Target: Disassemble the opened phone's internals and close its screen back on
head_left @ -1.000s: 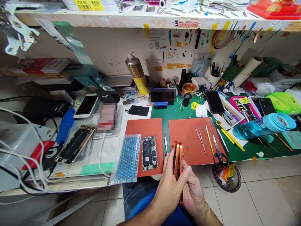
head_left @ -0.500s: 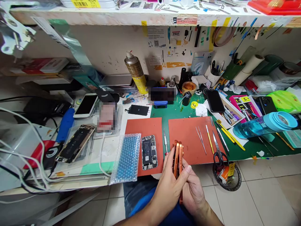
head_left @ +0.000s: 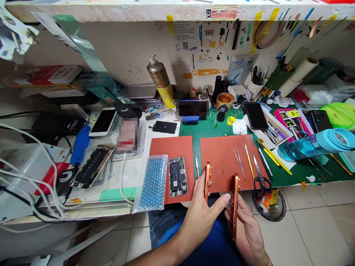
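My left hand (head_left: pixel 201 210) grips an orange phone (head_left: pixel 207 181), held upright and seen edge-on. In my right hand (head_left: pixel 248 225) is a second orange phone (head_left: pixel 235 207), likewise edge-on, a hand's width to the right. My left thumb sticks out toward the second phone. Both phones are above my lap at the bench's front edge; their faces are hidden from me. Left of my hands, an opened phone (head_left: pixel 178 176) with its battery showing lies on a red-brown mat (head_left: pixel 170 146). A small screwdriver (head_left: pixel 196 162) lies between that mat and another mat (head_left: pixel 216 155).
Tweezers (head_left: pixel 239 162), a yellow pen-like tool (head_left: pixel 249 162) and scissors (head_left: pixel 259 177) lie to the right. A blue water bottle (head_left: pixel 302 147) rests on its side. Bubble wrap (head_left: pixel 151 184) overlaps the left mat. White cables (head_left: pixel 52 184) loop at far left. A bin (head_left: pixel 269 218) stands below.
The two orange phones were pressed together and are now apart. My right hand has moved right with one of them; my left hand stays nearly in place.
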Demonstrator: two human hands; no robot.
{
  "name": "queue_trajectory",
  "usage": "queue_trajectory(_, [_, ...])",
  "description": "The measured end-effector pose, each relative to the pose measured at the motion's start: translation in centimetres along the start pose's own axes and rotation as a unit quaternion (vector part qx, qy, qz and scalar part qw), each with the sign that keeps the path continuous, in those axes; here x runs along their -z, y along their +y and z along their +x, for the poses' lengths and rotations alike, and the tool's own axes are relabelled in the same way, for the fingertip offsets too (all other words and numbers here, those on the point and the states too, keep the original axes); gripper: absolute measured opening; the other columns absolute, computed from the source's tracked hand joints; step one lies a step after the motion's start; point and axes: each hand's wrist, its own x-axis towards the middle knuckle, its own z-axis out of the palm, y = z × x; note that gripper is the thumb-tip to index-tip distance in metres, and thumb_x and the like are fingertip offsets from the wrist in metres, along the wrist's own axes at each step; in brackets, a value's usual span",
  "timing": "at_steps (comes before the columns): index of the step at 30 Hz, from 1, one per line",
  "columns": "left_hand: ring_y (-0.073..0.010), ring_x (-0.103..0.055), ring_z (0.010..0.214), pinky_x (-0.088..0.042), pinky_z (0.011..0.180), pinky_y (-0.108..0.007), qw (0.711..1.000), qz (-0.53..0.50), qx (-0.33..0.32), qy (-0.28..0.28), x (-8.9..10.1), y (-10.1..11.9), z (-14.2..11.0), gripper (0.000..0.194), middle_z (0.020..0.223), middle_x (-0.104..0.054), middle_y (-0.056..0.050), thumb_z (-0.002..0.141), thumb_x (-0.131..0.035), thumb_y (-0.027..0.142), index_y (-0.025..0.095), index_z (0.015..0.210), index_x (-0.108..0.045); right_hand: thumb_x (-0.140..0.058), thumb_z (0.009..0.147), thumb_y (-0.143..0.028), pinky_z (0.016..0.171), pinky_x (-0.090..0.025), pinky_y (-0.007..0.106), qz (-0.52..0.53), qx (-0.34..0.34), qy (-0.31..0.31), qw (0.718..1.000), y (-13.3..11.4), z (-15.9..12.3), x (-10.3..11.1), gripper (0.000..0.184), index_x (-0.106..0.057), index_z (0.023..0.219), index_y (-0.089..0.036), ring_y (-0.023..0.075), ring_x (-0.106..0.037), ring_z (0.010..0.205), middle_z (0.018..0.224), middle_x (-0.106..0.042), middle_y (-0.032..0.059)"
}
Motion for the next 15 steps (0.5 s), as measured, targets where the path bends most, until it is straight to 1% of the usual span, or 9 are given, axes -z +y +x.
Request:
queue_trajectory(2, [-0.0383, -0.05, 0.149, -0.033, 0.129, -0.055, 1.0, -0.008, 0.007, 0.005, -0.1, 0.1, 0.1, 0.08, 0.157, -0.055, -0.017, 0.096, -0.072, 0.059, 0.022, 0.162, -0.044, -0.098, 0.068, -0.023, 0.077, -0.065, 0.029, 0.006, 0.0, 0.016, 1.0, -0.1, -0.2, 0.9, 0.051, -0.082, 0.116, -0.029, 0.0167, -0.076, 0.083, 0.111, -0.082, 0.0022])
queue_trajectory(4, [-0.0376, -0.052, 0.148, -0.032, 0.13, -0.054, 1.0, -0.012, 0.017, 0.014, -0.2, 0.1, 0.3, 0.075, 0.156, -0.057, -0.017, 0.099, -0.067, 0.061, 0.022, 0.16, -0.049, -0.099, 0.066, -0.023, 0.076, -0.065, 0.028, 0.011, -0.002, 0.024, 1.0, -0.2, -0.3, 1.4, 0.054, -0.081, 0.116, -0.029, 0.0158, -0.075, 0.082, 0.109, -0.082, 0.0018])
queue_trajectory(6, [-0.0364, -0.046, 0.153, -0.026, 0.133, -0.053, 0.999, -0.019, 0.022, 0.024, -0.4, 0.1, 0.5, 0.071, 0.161, -0.053, -0.015, 0.102, -0.063, 0.062, 0.023, 0.16, -0.05, -0.099, 0.066, -0.023, 0.075, -0.065, 0.028, 0.009, 0.001, 0.02, 1.0, -0.2, -0.4, 1.4, 0.055, -0.081, 0.118, -0.029, 0.015, -0.075, 0.078, 0.11, -0.082, 0.0018])
queue_trajectory(9, [-0.0336, -0.033, 0.163, -0.018, 0.136, -0.05, 0.998, -0.046, 0.025, 0.032, -0.6, -0.1, 0.7, 0.067, 0.169, -0.048, -0.009, 0.104, -0.059, 0.061, 0.028, 0.161, -0.051, -0.094, 0.075, -0.025, 0.077, -0.066, 0.03, -0.004, 0.021, 0.003, 1.0, 0.1, -0.4, 0.6, 0.052, -0.079, 0.124, -0.029, 0.0157, -0.074, 0.078, 0.111, -0.081, 0.0029])
queue_trajectory(10, [-0.0328, -0.03, 0.164, -0.017, 0.137, -0.049, 0.998, -0.055, 0.029, 0.029, -0.7, -0.1, 0.7, 0.066, 0.17, -0.047, -0.007, 0.104, -0.059, 0.061, 0.029, 0.161, -0.051, -0.092, 0.078, -0.026, 0.081, -0.066, 0.032, -0.008, 0.028, -0.004, 1.0, 0.3, -0.4, 0.0, 0.05, -0.079, 0.126, -0.029, 0.0172, -0.075, 0.082, 0.113, -0.081, 0.0038])
queue_trajectory(12, [-0.0316, -0.027, 0.166, -0.016, 0.137, -0.047, 0.997, -0.069, 0.037, 0.019, -1.0, -0.2, 0.6, 0.067, 0.172, -0.044, -0.006, 0.104, -0.06, 0.061, 0.03, 0.162, -0.051, -0.087, 0.083, -0.028, 0.092, -0.065, 0.037, -0.013, 0.034, -0.021, 0.999, 0.6, -0.4, -1.3, 0.047, -0.078, 0.129, -0.028, 0.0213, -0.077, 0.096, 0.121, -0.08, 0.0059])
queue_trajectory(15, [-0.031, -0.024, 0.167, -0.018, 0.137, -0.045, 0.994, -0.102, 0.042, 0.008, -1.1, -0.3, 0.1, 0.07, 0.174, -0.041, -0.005, 0.102, -0.065, 0.061, 0.031, 0.162, -0.051, -0.085, 0.083, -0.028, 0.105, -0.06, 0.043, -0.007, 0.024, -0.052, 0.998, 0.9, -0.1, -3.3, 0.045, -0.078, 0.128, -0.027, 0.0273, -0.074, 0.118, 0.131, -0.077, 0.0079])
